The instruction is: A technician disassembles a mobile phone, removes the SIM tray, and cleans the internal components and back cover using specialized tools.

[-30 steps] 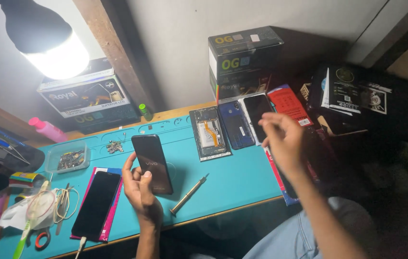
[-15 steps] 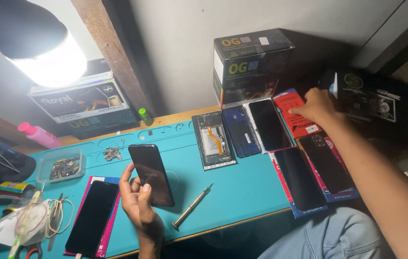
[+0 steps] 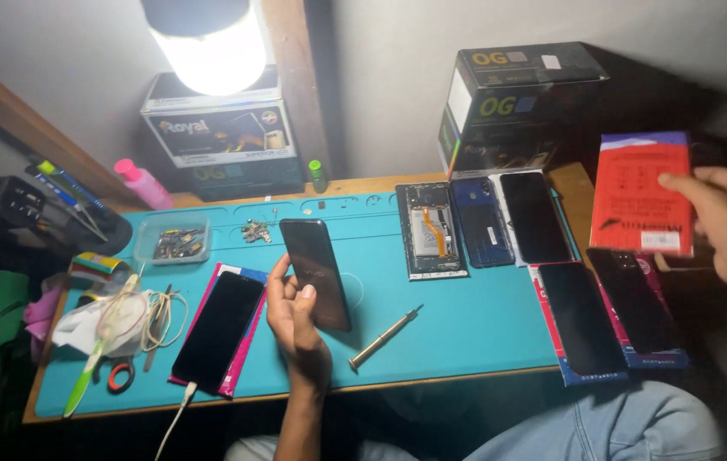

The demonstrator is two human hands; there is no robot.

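— Head view: what do your hands hold?

— My left hand [image 3: 297,318] grips one black glossy phone [image 3: 316,273], tilted over the teal rubber work mat [image 3: 466,329]. My right hand [image 3: 726,224] is curled around one flat red cardboard packet [image 3: 642,193], raised off to the right.

— And the count?

— Three dark-screened phones lie flat, two opened phone bodies, one brass screwdriver [image 3: 385,337], one clear parts tray [image 3: 173,241]. Wooden bench, grey wall, one lit lamp [image 3: 208,47].
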